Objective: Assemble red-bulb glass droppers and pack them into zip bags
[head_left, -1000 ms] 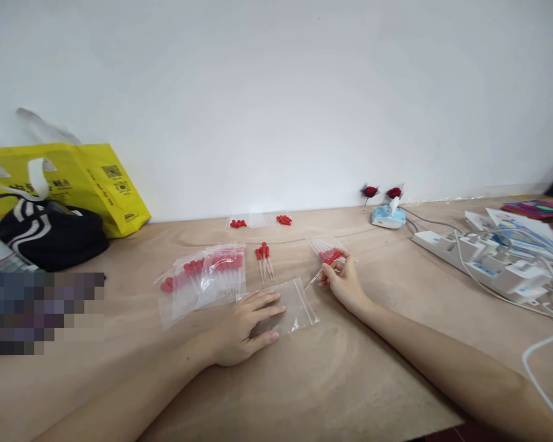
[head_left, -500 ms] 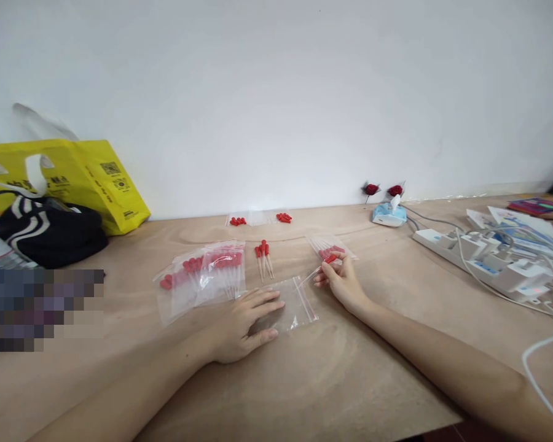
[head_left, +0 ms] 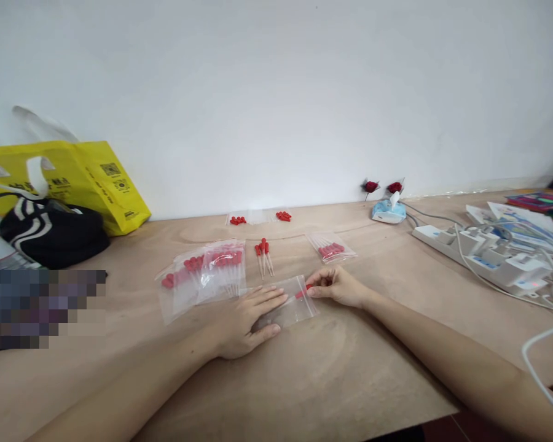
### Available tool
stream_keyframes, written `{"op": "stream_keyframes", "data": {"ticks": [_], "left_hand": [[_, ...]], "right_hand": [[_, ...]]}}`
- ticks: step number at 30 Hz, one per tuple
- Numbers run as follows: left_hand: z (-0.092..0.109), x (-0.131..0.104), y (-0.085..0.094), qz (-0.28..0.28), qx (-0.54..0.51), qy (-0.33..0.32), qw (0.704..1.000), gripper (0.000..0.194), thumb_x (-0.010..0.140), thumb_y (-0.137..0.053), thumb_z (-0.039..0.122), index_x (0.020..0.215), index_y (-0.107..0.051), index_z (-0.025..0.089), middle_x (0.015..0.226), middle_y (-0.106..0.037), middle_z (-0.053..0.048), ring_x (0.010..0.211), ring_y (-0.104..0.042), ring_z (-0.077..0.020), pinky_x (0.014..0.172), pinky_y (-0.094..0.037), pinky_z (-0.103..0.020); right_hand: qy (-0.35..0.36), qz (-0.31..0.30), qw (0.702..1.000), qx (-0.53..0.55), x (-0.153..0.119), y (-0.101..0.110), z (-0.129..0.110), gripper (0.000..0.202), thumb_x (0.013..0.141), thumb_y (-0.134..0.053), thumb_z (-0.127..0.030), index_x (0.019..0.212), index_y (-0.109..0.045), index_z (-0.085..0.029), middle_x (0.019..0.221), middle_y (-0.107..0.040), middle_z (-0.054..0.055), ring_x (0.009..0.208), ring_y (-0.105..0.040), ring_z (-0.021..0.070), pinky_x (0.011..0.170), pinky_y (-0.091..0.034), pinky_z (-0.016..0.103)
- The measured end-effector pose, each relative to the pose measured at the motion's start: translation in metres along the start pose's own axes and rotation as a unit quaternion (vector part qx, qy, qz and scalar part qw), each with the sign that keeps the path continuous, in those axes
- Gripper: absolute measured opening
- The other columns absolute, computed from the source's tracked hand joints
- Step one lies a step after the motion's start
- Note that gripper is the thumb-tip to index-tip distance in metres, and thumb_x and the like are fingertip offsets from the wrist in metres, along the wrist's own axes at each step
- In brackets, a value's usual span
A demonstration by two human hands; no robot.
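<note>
A clear zip bag [head_left: 292, 310] lies flat on the wooden table [head_left: 304, 380]. My left hand [head_left: 253, 319] rests on its left part with the fingers spread. At the bag's right-hand mouth, my right hand [head_left: 334, 287] pinches the end of a red-topped dropper [head_left: 301, 293], most of which is inside the bag. Beyond the bag stand out several loose droppers [head_left: 263, 252] with red bulbs and pale tips. Filled bags [head_left: 212, 267] overlap to the left, and another filled bag [head_left: 332, 248] lies behind my right hand.
Near the wall lies a bag with red bulbs [head_left: 258, 217]. A yellow bag [head_left: 115, 184] and black cap [head_left: 59, 236] are on the left. To the right are a tissue pack [head_left: 389, 210], a power strip [head_left: 470, 255] with white cables, and papers [head_left: 525, 221].
My right hand has moved left and nearer to me, and the dropper it holds has slid into the bag. My left hand stays nearly in place on the bag.
</note>
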State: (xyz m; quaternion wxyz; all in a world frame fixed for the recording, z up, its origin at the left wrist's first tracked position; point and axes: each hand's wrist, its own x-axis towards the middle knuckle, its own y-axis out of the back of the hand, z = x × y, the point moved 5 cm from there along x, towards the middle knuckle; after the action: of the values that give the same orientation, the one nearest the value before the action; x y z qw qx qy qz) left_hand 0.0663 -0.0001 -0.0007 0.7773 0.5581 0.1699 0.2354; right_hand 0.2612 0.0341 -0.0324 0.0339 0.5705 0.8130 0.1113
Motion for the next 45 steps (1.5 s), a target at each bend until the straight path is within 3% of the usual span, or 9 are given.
{"op": "stream_keyframes", "data": {"ticks": [4,8,12,15,18,27,31,39,45], "left_hand": [[0.001,0.003,-0.001,-0.005,0.004,0.002,1.000,0.049,0.087,-0.039,0.039,0.132,-0.031,0.024,0.139,-0.031,-0.003,0.129,-0.024,-0.0213,0.105,-0.021,-0.043],[0.003,0.002,0.002,-0.008,0.002,0.018,1.000,0.049,0.086,-0.042,0.039,0.131,-0.033,0.025,0.139,-0.032,-0.005,0.127,-0.027,-0.0231,0.104,-0.024,-0.044],[0.004,-0.005,0.010,0.039,-0.004,0.017,0.999,0.040,0.086,-0.040,0.034,0.125,-0.043,0.024,0.135,-0.037,-0.007,0.125,-0.031,-0.0237,0.100,-0.030,-0.043],[0.002,-0.014,0.016,0.092,-0.012,0.002,0.996,0.032,0.086,-0.039,0.029,0.115,-0.052,0.022,0.123,-0.049,-0.006,0.116,-0.043,-0.0214,0.096,-0.037,-0.039],[-0.003,-0.022,0.017,0.087,-0.008,0.012,0.996,0.030,0.085,-0.042,0.030,0.112,-0.054,0.024,0.119,-0.054,-0.003,0.107,-0.051,-0.0200,0.091,-0.042,-0.036],[-0.005,-0.023,0.015,0.037,-0.029,0.035,0.998,0.034,0.085,-0.043,0.031,0.118,-0.050,0.025,0.123,-0.052,-0.001,0.115,-0.045,-0.0183,0.097,-0.037,-0.035],[-0.004,-0.023,0.016,0.022,-0.032,0.037,0.999,0.034,0.087,-0.040,0.030,0.119,-0.049,0.026,0.125,-0.051,-0.001,0.115,-0.045,-0.0179,0.097,-0.036,-0.035],[-0.007,-0.024,0.014,0.039,-0.061,0.029,0.997,0.034,0.086,-0.041,0.031,0.119,-0.049,0.030,0.124,-0.051,0.000,0.115,-0.046,-0.0191,0.097,-0.036,-0.037],[0.000,-0.016,0.015,0.041,-0.057,0.045,0.997,0.034,0.085,-0.042,0.027,0.117,-0.051,0.025,0.124,-0.052,-0.002,0.116,-0.045,-0.0194,0.097,-0.036,-0.037]], "right_hand": [[0.072,-0.020,0.995,-0.071,0.000,-0.015,-0.010,0.029,0.064,-0.066,-0.045,0.071,-0.070,-0.017,0.068,-0.057,0.001,0.059,-0.047,0.0091,0.055,-0.037,0.021],[0.078,-0.040,0.981,-0.174,-0.003,-0.021,-0.014,0.028,0.070,-0.060,-0.044,0.074,-0.071,-0.019,0.069,-0.056,0.001,0.065,-0.049,0.0102,0.059,-0.037,0.021],[0.054,-0.085,0.990,-0.098,0.002,-0.008,-0.011,0.027,0.071,-0.059,-0.041,0.072,-0.070,-0.016,0.070,-0.061,0.002,0.064,-0.052,0.0110,0.061,-0.040,0.023],[-0.005,0.018,0.997,-0.070,0.020,0.015,-0.005,0.022,0.066,-0.062,-0.036,0.071,-0.068,-0.015,0.067,-0.063,0.001,0.059,-0.053,0.0105,0.059,-0.041,0.023],[-0.023,0.118,0.988,-0.099,0.050,0.021,-0.005,0.016,0.065,-0.062,-0.029,0.067,-0.066,-0.014,0.063,-0.063,0.000,0.057,-0.053,0.0104,0.056,-0.040,0.021],[-0.065,0.199,0.967,-0.143,0.150,-0.020,0.000,0.033,0.067,-0.061,-0.032,0.093,-0.064,-0.013,0.092,-0.066,0.007,0.082,-0.060,0.0158,0.070,-0.043,0.022],[-0.099,0.213,0.961,-0.147,0.165,-0.025,0.000,0.025,0.061,-0.064,-0.030,0.079,-0.066,-0.014,0.080,-0.067,0.005,0.074,-0.060,0.0158,0.063,-0.042,0.021],[-0.102,0.255,0.960,-0.063,0.149,-0.018,-0.017,0.012,0.066,-0.054,-0.024,0.060,-0.056,-0.014,0.055,-0.058,0.002,0.049,-0.051,0.0104,0.046,-0.036,0.021],[0.020,0.336,0.941,0.040,0.071,0.027,-0.027,0.025,0.073,-0.047,-0.042,0.082,-0.045,-0.019,0.067,-0.057,-0.002,0.051,-0.050,0.0071,0.053,-0.041,0.020]]}}
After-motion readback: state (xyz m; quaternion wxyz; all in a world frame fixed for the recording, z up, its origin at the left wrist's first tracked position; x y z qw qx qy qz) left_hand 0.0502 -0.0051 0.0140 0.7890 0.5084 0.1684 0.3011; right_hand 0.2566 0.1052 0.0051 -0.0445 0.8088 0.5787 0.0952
